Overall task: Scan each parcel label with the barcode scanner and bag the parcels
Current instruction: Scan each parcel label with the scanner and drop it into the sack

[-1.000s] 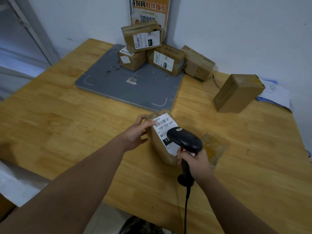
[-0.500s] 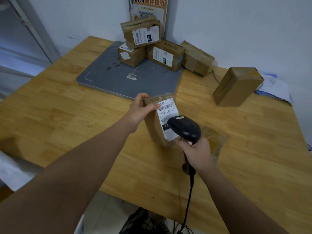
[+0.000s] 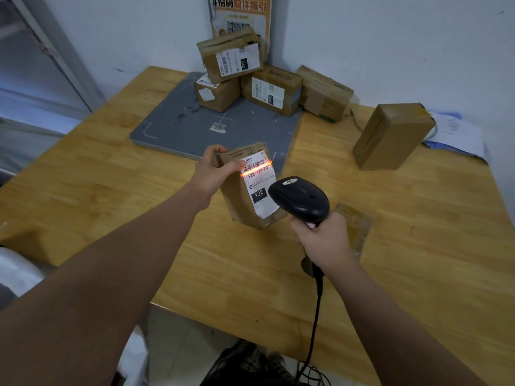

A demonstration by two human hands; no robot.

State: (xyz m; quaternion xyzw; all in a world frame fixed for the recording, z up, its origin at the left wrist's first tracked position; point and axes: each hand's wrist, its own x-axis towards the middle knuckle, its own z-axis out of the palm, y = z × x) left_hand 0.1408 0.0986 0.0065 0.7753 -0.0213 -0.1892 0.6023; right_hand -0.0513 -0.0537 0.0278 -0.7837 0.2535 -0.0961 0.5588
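Note:
My left hand (image 3: 214, 174) grips the top left of a small brown parcel (image 3: 237, 199), held upright above the wooden table (image 3: 111, 190). Its white label (image 3: 260, 185) faces me, and an orange-red scan line glows across the barcode near the top. My right hand (image 3: 323, 240) grips the handle of the black barcode scanner (image 3: 299, 199), whose head points at the label from the lower right. The scanner's cable hangs down past the table's front edge.
Several more cardboard parcels (image 3: 271, 89) are stacked at the back on a grey mat (image 3: 178, 126). A larger plain box (image 3: 390, 136) stands at the right, papers (image 3: 457, 132) behind it. A flat taped parcel (image 3: 354, 227) lies under my right hand. White plastic (image 3: 16, 271) shows lower left.
The parcel has been lifted and tilted so the label faces the scanner. The scan line now glows on the barcode; it was not lit before.

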